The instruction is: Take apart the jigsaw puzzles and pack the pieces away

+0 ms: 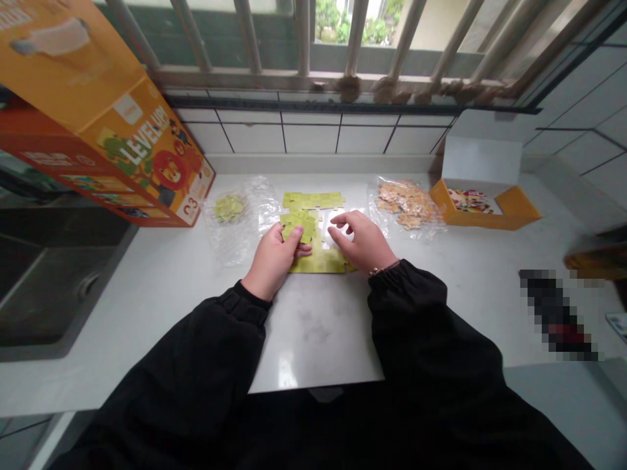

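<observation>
A partly joined yellow-green jigsaw puzzle [318, 262] lies on the white counter, with a gap on its right side. My left hand [280, 256] is closed on a few green puzzle pieces [300, 225], thumb on top, above the puzzle's left part. Over the gap hovers my right hand [361, 241], its fingers curved and apart with nothing seen between them. It partly hides the puzzle's right edge. A plastic bag [255, 202] with more green pieces [229, 207] rests to the left.
Orange pieces in a clear bag [409, 203] lie at the right, beside an open yellow box [522, 212] holding colourful pieces. A large orange puzzle box [161, 156] stands at the left, near a dark sink [63, 352]. Window bars and tiles form the back.
</observation>
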{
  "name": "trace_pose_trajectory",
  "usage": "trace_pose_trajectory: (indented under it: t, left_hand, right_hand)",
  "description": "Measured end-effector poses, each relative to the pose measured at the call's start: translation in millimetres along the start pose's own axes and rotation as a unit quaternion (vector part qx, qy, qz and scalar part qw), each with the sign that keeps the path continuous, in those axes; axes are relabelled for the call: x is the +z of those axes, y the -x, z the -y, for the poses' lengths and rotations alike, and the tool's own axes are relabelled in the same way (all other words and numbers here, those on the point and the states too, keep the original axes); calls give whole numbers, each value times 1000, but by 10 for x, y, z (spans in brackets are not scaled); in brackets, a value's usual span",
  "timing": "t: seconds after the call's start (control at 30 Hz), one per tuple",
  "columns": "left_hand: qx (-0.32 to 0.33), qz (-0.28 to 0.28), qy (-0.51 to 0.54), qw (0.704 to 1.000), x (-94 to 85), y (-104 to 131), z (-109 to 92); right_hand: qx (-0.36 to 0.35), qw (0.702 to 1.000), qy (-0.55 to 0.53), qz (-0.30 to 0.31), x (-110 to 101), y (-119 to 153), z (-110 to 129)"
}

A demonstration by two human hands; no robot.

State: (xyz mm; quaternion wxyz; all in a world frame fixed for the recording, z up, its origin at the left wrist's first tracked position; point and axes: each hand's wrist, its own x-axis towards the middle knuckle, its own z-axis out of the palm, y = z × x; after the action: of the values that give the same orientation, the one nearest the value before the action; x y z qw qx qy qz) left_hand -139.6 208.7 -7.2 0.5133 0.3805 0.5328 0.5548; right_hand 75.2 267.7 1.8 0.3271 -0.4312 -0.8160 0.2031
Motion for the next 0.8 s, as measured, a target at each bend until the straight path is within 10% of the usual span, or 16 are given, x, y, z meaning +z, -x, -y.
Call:
trace_pose_trajectory:
  t: [0.23,0.8]
  left_hand:
    - [77,-79,-42,993,-74,-69,11]
    - [159,-133,-94,974,-219,-123,-5]
  right_hand:
    - [-74,978,109,161,-5,108,-28]
    - [-81,988,45,126,-241,49,40]
